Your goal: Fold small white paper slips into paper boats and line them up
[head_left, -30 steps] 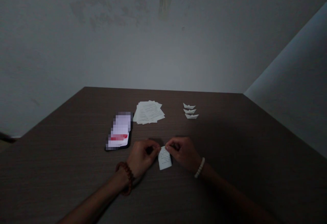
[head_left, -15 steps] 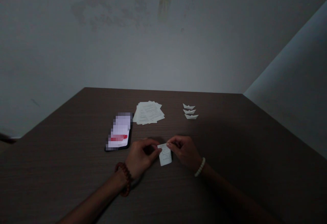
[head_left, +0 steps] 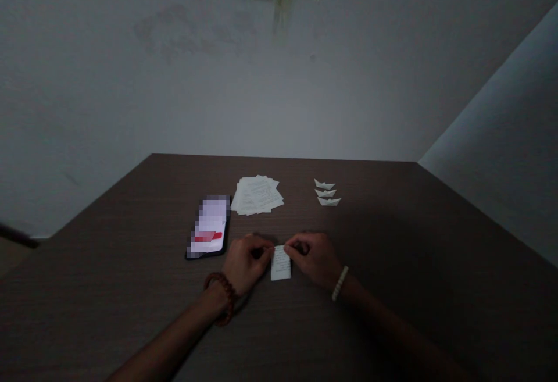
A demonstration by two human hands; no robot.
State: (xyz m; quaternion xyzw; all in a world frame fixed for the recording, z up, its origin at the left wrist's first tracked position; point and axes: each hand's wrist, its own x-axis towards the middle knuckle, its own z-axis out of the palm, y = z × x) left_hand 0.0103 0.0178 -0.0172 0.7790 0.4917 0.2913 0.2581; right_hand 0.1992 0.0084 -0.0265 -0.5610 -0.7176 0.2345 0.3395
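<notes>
Between my hands is a small piece of printed white paper (head_left: 281, 264), seemingly folded, its printed face toward me. My left hand (head_left: 248, 263) pinches its upper left corner between thumb and forefinger. At the upper right corner, my right hand (head_left: 314, 258) grips the same paper with thumb and fingertips. Brown beads circle my left wrist and pale beads my right. Beyond my right hand, three small folded paper boats (head_left: 328, 193) stand in a column.
A loose stack of printed paper sheets (head_left: 257, 195) lies beyond my left hand. Left of it rests a phone (head_left: 209, 228) with a lit, blurred screen. The dark wooden table (head_left: 131, 289) ends at a stained grey wall (head_left: 279, 97).
The paper has turned from slightly tilted to nearly straight, and my left fingertips have moved to its upper corner. The whole view has shifted slightly.
</notes>
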